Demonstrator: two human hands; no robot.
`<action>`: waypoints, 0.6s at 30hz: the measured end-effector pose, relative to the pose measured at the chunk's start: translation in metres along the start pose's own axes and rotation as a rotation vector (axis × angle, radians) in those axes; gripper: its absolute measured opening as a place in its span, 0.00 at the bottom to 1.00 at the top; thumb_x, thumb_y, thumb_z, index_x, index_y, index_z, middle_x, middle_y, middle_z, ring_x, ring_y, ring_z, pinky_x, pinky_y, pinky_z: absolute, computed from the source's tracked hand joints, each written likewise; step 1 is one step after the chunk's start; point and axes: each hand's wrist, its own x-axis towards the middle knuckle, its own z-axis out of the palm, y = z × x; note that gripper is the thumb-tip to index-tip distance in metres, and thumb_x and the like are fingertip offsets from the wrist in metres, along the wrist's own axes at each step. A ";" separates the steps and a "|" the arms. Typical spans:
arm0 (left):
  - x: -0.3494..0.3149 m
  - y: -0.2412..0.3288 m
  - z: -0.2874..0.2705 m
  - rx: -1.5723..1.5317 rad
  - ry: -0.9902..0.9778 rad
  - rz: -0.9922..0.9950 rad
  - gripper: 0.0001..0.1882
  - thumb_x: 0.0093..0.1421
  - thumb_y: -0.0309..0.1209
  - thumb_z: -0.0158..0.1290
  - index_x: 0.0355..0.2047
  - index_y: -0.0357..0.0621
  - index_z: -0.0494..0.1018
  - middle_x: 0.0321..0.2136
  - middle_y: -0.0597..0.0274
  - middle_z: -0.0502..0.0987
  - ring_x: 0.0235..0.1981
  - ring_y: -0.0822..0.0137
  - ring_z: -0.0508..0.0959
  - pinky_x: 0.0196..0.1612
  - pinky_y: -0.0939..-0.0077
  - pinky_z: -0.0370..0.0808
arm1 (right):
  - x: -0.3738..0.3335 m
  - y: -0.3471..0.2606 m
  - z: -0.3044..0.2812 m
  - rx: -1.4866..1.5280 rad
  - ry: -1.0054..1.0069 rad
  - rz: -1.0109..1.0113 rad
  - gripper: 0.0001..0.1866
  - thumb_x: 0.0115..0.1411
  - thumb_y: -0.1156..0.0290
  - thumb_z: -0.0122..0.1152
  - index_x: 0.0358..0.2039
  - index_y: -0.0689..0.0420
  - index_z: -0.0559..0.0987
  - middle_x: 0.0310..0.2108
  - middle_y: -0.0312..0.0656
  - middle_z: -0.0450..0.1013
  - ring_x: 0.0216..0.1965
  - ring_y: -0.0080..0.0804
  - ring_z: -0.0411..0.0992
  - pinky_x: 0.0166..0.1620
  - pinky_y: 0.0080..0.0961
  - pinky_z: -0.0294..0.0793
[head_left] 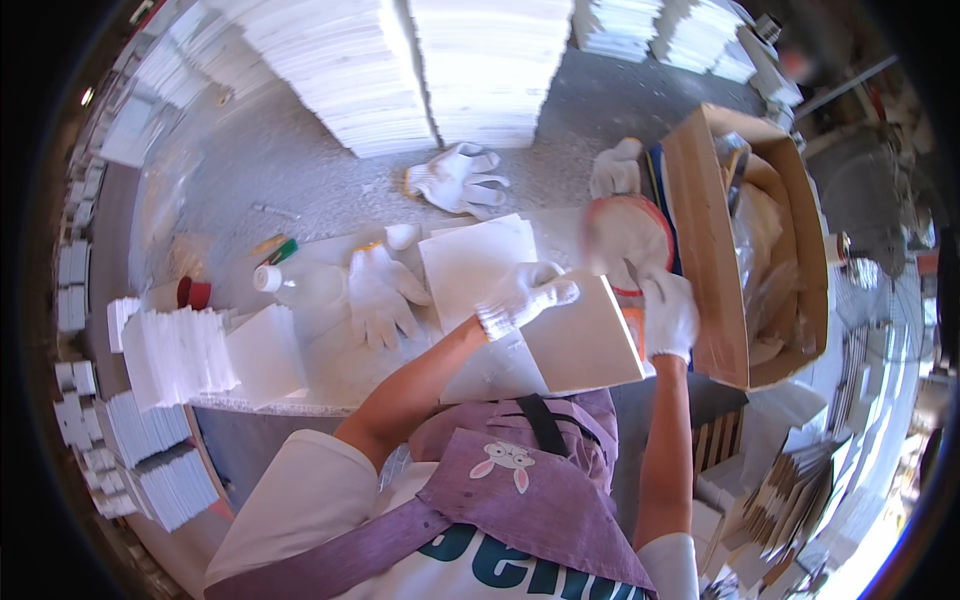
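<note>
Purple apron (525,475) is fronting a seemingly unfinished board (585,345), left hand (525,298) resting there, fingers parted, right hand (669,315), grip unclear, hovering by bowl (668,234), finished pieces indistinguishable.

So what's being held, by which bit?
The left hand just rests on a white board. Whether the right hand pinches the small dark thing beside it can't be told.

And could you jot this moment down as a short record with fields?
Left hand: white-gloved, over pale sheets
Right hand: white-gloved, at the edge of a red-rimmed round container; grip unclear
Loose white gloves: one left of the sheets, another farther back
Left side: white-capped clear bottle
Right side: open cardboard box with clear plastic inside
Back: tall stacks of white sheets
</note>
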 end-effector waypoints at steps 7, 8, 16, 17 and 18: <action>-0.004 0.003 -0.002 0.033 -0.028 -0.072 0.14 0.59 0.40 0.58 0.33 0.39 0.78 0.23 0.70 0.74 0.30 0.77 0.72 0.35 0.77 0.69 | -0.003 -0.121 -0.066 0.473 0.164 -0.043 0.17 0.59 0.69 0.61 0.48 0.61 0.78 0.47 0.45 0.73 0.47 0.37 0.72 0.50 0.30 0.72; -0.003 0.000 -0.001 0.025 0.003 -0.012 0.14 0.58 0.40 0.59 0.31 0.40 0.78 0.24 0.69 0.74 0.29 0.77 0.71 0.34 0.77 0.69 | -0.005 -0.132 -0.057 0.577 0.122 -0.202 0.19 0.58 0.69 0.62 0.49 0.61 0.78 0.46 0.46 0.74 0.47 0.35 0.72 0.50 0.29 0.72; 0.009 -0.048 0.003 -0.093 0.049 0.140 0.16 0.57 0.41 0.61 0.29 0.39 0.77 0.25 0.68 0.75 0.26 0.77 0.70 0.31 0.77 0.68 | 0.013 -0.233 0.044 0.421 -0.492 -0.519 0.25 0.51 0.66 0.62 0.52 0.51 0.76 0.49 0.46 0.71 0.47 0.45 0.72 0.50 0.36 0.72; 0.008 -0.046 0.003 -0.095 0.035 0.133 0.16 0.57 0.41 0.61 0.29 0.38 0.77 0.25 0.68 0.75 0.26 0.77 0.70 0.30 0.77 0.68 | 0.019 -0.234 0.060 0.343 -0.504 -0.537 0.25 0.51 0.65 0.62 0.52 0.49 0.75 0.50 0.44 0.70 0.48 0.45 0.71 0.51 0.37 0.71; 0.005 -0.045 0.001 -0.095 0.027 0.119 0.16 0.57 0.41 0.60 0.30 0.38 0.76 0.25 0.68 0.75 0.26 0.77 0.70 0.30 0.77 0.68 | 0.024 -0.235 0.079 0.270 -0.520 -0.556 0.26 0.52 0.64 0.62 0.53 0.47 0.75 0.51 0.42 0.70 0.49 0.45 0.70 0.51 0.39 0.71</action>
